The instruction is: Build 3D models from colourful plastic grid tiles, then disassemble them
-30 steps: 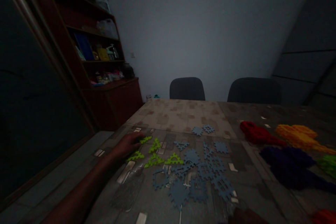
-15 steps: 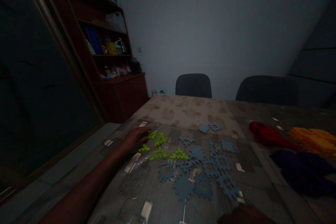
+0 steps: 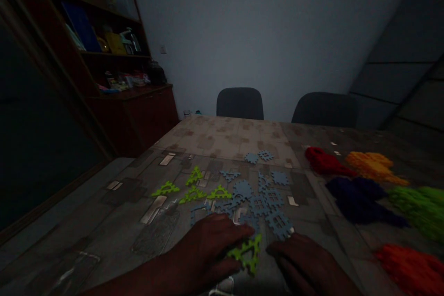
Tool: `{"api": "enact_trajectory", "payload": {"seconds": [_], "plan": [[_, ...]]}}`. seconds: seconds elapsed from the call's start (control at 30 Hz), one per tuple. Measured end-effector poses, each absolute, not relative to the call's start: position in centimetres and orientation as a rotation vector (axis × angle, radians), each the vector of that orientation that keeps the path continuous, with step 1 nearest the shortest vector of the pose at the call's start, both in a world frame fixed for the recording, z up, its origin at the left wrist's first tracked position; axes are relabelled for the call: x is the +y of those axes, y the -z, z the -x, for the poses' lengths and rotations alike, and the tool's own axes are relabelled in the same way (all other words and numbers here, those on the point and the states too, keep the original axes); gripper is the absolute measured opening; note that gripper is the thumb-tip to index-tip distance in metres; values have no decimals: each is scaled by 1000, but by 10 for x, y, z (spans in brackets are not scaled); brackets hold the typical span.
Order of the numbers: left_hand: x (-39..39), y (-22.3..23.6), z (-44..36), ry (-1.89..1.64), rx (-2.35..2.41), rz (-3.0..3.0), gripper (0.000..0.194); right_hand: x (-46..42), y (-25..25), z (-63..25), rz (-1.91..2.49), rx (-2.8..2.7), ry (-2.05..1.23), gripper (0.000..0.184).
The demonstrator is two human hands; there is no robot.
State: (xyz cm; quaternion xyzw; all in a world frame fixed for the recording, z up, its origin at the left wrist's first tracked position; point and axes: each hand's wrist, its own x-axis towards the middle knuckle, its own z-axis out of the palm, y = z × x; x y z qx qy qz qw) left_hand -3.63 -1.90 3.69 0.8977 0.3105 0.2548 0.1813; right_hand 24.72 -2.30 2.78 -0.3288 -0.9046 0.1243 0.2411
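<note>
My left hand (image 3: 211, 249) is low at the near table edge, its fingers pinched on a green triangular toothed piece (image 3: 248, 252). Beside it on the right, my right hand (image 3: 301, 261) lies near that piece; its fingers look loosely curled and hold nothing that I can see. Just beyond the hands lie several blue toothed pieces (image 3: 258, 201). Several more green triangular pieces (image 3: 190, 189) lie to the left of them on the patterned table (image 3: 229, 138).
Piles of coloured pieces lie at the right: red (image 3: 324, 162), orange (image 3: 374, 166), dark purple (image 3: 360, 199), green (image 3: 421, 206) and orange-red (image 3: 412, 270). Two dark chairs (image 3: 239, 103) stand at the far side. A wooden shelf unit (image 3: 111, 74) stands at the left.
My left hand has drawn back from the green pieces at the left to the near edge, with one green piece in it. My right hand has come further into view.
</note>
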Motion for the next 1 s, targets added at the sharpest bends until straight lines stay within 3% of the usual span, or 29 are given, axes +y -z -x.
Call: {"api": "enact_trajectory", "payload": {"seconds": [0.17,0.3,0.43,0.5,0.83,1.0], "plan": [[-17,-37,34,-716,827,-2625,38,-18,-10,-244,918,-2463,-368,28],[11,-59,74,-887,1112,-2630,27,-18,1,-236,795,-2467,-365,29],[50,-59,139,-723,1491,-2514,37,-24,-1,-224,865,-2564,-286,52],[63,-55,165,-604,1563,-2443,44,-26,1,-220,901,-2604,-207,55],[62,-59,175,-414,1655,-2262,44,-16,37,-213,763,-2472,147,17],[61,-61,172,-428,1613,-2314,37,-15,42,-218,769,-2533,27,9]]}}
